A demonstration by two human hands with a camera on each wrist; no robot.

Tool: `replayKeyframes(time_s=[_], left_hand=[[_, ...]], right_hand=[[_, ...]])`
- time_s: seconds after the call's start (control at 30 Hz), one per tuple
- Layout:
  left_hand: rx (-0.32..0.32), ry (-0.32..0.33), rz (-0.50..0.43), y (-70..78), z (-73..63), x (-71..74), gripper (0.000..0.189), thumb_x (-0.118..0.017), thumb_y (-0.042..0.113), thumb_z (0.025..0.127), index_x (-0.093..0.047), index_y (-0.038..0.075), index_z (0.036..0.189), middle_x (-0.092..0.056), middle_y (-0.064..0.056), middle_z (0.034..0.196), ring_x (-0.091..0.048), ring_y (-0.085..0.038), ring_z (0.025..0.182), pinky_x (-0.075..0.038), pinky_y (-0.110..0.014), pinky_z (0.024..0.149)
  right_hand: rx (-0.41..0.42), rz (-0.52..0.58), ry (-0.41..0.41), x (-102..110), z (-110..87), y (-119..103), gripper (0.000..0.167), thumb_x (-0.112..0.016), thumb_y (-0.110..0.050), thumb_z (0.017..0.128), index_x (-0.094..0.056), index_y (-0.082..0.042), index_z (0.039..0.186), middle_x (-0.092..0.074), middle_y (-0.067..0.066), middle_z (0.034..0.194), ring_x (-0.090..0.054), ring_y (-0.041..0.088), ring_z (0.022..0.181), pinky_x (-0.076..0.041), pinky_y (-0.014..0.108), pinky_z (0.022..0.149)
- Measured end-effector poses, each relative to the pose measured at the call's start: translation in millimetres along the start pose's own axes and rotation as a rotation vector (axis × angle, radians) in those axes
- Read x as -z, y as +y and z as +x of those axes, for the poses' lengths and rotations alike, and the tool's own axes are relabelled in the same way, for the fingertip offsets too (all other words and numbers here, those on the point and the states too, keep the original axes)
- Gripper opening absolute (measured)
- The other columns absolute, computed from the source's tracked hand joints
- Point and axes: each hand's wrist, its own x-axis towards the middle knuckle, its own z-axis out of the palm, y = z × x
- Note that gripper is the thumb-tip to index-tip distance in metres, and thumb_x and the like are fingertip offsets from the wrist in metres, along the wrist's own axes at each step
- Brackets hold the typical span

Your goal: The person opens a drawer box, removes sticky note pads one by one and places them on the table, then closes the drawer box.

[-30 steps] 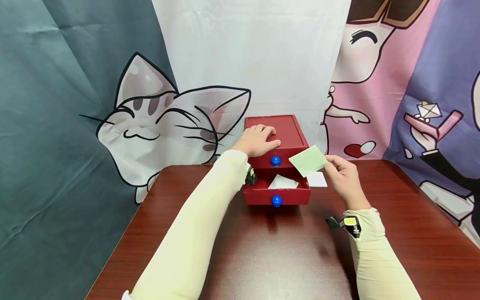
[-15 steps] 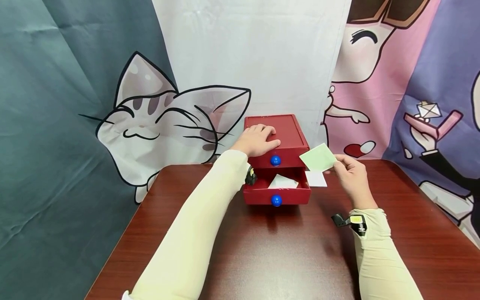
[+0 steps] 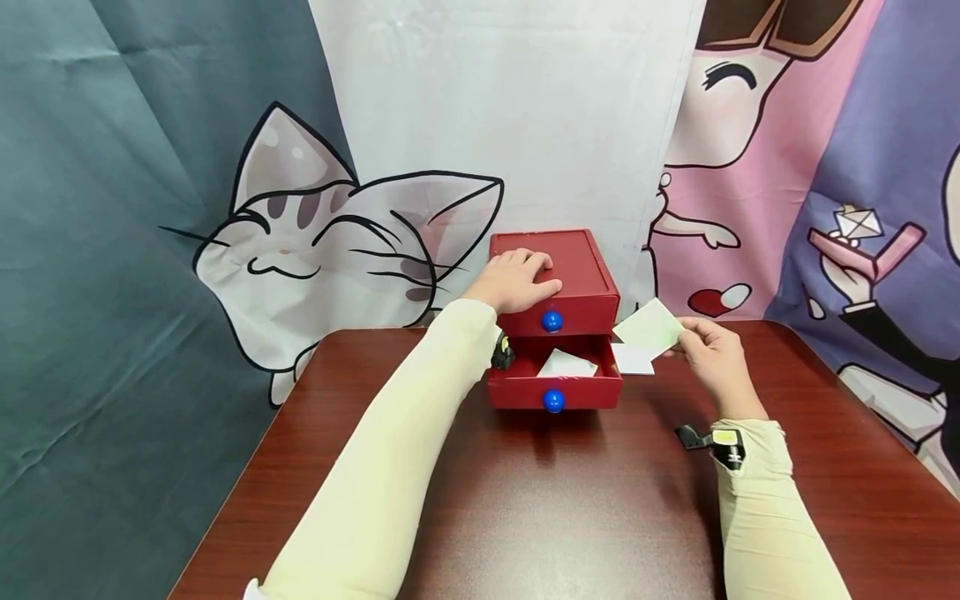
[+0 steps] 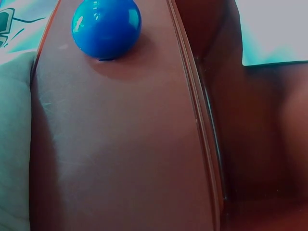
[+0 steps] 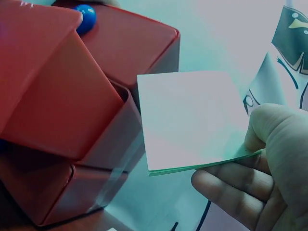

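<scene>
My left hand (image 3: 513, 282) rests on top of the small red drawer box (image 3: 577, 258) with its fingers spread. The box's lower drawer (image 3: 517, 390) is pulled out, and pale paper notes (image 3: 567, 365) lie inside it. To the right of the box, my right hand (image 3: 712, 358) pinches a pale green pad of sticky notes (image 3: 649, 328) by its corner. Thumb on top and fingers beneath, it holds the pad (image 5: 192, 120) in the right wrist view. The left wrist view has the upper drawer's blue knob (image 4: 106, 26) close up, but not the hand itself.
A white square of paper (image 3: 632, 365) lies on the brown table (image 3: 570, 508) beside the drawer, partly behind the held pad. A printed cloth backdrop (image 3: 525, 108) hangs behind the table. The open drawer's blue knob (image 3: 553, 401) faces the front.
My right hand has moved to the right with the sticky-note pad, away from the box, and the pad has turned. The left hand stays on the box top.
</scene>
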Motion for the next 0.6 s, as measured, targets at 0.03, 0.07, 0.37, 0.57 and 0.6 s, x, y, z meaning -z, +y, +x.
replayKeyframes(time_s=[0.03, 0.07, 0.37, 0.57, 0.6], left_hand=[[-0.003, 0.0, 0.0, 0.2, 0.1, -0.4, 0.052, -0.042, 0.061, 0.1, -0.046, 0.03, 0.141, -0.042, -0.001, 0.15, -0.035, -0.022, 0.14, -0.024, -0.041, 0.119], [-0.006, 0.002, 0.001, 0.3, 0.4, -0.7, 0.052, -0.042, 0.061, 0.1, -0.046, 0.03, 0.141, -0.042, -0.001, 0.15, -0.035, -0.022, 0.14, -0.024, -0.041, 0.119], [0.002, -0.001, -0.003, 0.9, -1.3, 0.5, 0.051, -0.041, 0.061, 0.1, -0.046, 0.03, 0.141, -0.041, -0.001, 0.15, -0.034, -0.022, 0.141, -0.022, -0.041, 0.12], [-0.006, 0.03, 0.007, 4.8, -8.9, 3.5, 0.05, -0.041, 0.059, 0.101, -0.047, 0.028, 0.14, -0.042, -0.002, 0.15, -0.036, -0.023, 0.14, -0.023, -0.041, 0.12], [-0.009, 0.038, 0.006, 5.3, -10.4, 3.9, 0.05, -0.041, 0.059, 0.101, -0.047, 0.028, 0.14, -0.043, -0.002, 0.149, -0.036, -0.023, 0.139, -0.024, -0.041, 0.119]], right_hand=[[-0.005, 0.008, 0.003, 1, -0.7, 1, 0.021, -0.05, 0.003, 0.099, -0.065, 0.012, 0.111, -0.074, -0.006, 0.086, -0.073, 0.006, 0.071, -0.059, 0.025, 0.069], [-0.015, 0.023, 0.003, 1, -1.1, 3, 0.021, -0.051, 0.003, 0.098, -0.064, 0.013, 0.111, -0.074, -0.005, 0.086, -0.073, 0.006, 0.071, -0.059, 0.025, 0.069], [-0.025, -0.283, 0.018, 4, -0.5, 13, 0.028, -0.051, -0.003, 0.098, -0.067, 0.011, 0.115, -0.072, -0.012, 0.081, -0.066, -0.002, 0.068, -0.054, 0.015, 0.063], [0.022, -0.682, 0.033, 6, -2.1, 7, 0.028, -0.052, -0.008, 0.093, -0.075, -0.003, 0.108, -0.073, 0.009, 0.085, -0.056, 0.011, 0.068, -0.043, 0.019, 0.057], [0.023, -0.719, 0.028, 6, -2.3, 6, 0.028, -0.052, -0.009, 0.093, -0.075, -0.004, 0.108, -0.073, 0.012, 0.088, -0.056, 0.016, 0.07, -0.042, 0.021, 0.058]])
